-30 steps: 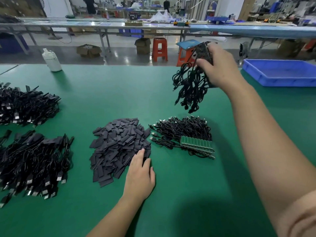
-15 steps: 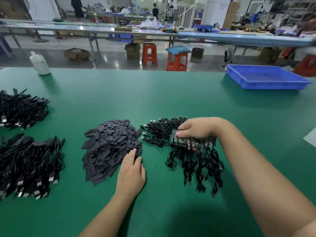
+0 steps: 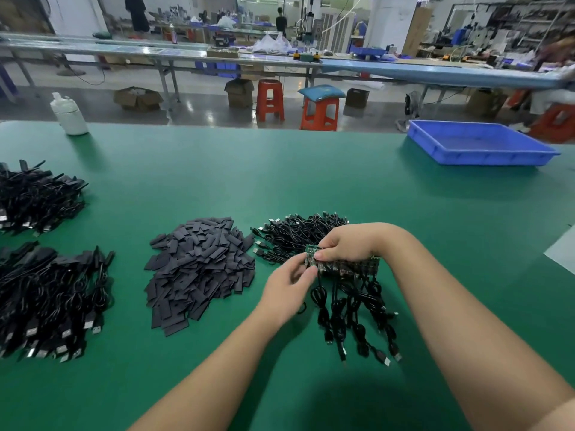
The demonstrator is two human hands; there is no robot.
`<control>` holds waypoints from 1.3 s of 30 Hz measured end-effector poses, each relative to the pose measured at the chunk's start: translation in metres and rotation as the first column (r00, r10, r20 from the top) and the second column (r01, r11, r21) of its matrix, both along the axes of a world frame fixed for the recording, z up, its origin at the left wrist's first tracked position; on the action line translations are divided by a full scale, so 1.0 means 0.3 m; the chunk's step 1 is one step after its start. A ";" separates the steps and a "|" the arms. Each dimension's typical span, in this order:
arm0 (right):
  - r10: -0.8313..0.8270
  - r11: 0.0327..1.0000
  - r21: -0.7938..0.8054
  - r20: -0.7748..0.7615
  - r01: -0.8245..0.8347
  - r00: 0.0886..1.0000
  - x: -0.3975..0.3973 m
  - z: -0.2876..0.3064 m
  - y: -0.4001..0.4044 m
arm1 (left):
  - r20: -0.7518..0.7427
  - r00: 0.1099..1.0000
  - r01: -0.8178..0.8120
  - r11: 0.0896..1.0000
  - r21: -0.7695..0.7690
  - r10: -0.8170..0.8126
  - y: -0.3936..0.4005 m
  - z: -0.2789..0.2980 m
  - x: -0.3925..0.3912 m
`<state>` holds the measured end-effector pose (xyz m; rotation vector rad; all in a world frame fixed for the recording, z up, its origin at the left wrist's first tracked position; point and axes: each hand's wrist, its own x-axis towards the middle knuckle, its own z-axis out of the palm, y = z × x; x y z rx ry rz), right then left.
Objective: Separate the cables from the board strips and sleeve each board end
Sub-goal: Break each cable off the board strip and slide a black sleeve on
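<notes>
Two piles of black cables (image 3: 46, 300) at lower left and middle left of the frame suggest, as a judgement, finished work; much is left, since a heap of unused black sleeves (image 3: 199, 269) lies at centre and a further bundle of cables (image 3: 292, 234) on a board strip waits just behind your hands. Your right hand (image 3: 348, 244) grips the green board strip (image 3: 345, 267) at centre right, its attached cables (image 3: 351, 312) trailing toward the lower frame on the green table (image 3: 311, 181). Your left hand (image 3: 289, 284) pinches the strip's left end, apparently to break off the first board; none on this strip looks separated or sleeved yet. Compared with half a second earlier, your left hand has left the table beside the sleeves and come up to the strip, which your right hand has lifted slightly. The blue tray (image 3: 479, 144) at upper right holds nothing visible
</notes>
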<state>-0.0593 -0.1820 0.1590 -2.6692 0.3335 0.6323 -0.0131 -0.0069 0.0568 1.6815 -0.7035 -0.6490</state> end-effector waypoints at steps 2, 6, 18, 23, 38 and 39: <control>-0.014 1.000 -0.001 0.013 0.014 1.000 0.004 -0.008 0.005 | 0.010 1.000 -0.003 1.000 -0.006 0.003 -0.030 0.039 -0.007; -0.073 0.996 0.055 0.184 0.064 0.980 0.001 -0.042 0.001 | 0.056 0.996 -0.075 0.995 0.067 0.071 -0.056 0.042 0.013; -0.200 0.980 0.065 0.419 0.190 0.886 0.028 -0.158 -0.002 | 0.134 0.968 -0.235 0.953 0.193 0.212 -0.117 0.028 0.037; -0.227 0.971 0.034 0.427 0.235 0.875 0.032 -0.181 -0.006 | 0.088 0.953 -0.301 0.931 0.206 0.289 -0.145 0.019 0.023; -0.120 0.941 -0.240 0.425 0.239 0.897 0.073 -0.256 -0.088 | 0.000 0.952 -0.295 0.924 0.243 0.305 -0.044 -0.013 0.093; -0.137 0.926 -0.252 0.468 0.280 0.873 0.071 -0.270 -0.079 | 0.023 0.964 -0.262 0.928 0.263 0.265 -0.027 -0.012 0.097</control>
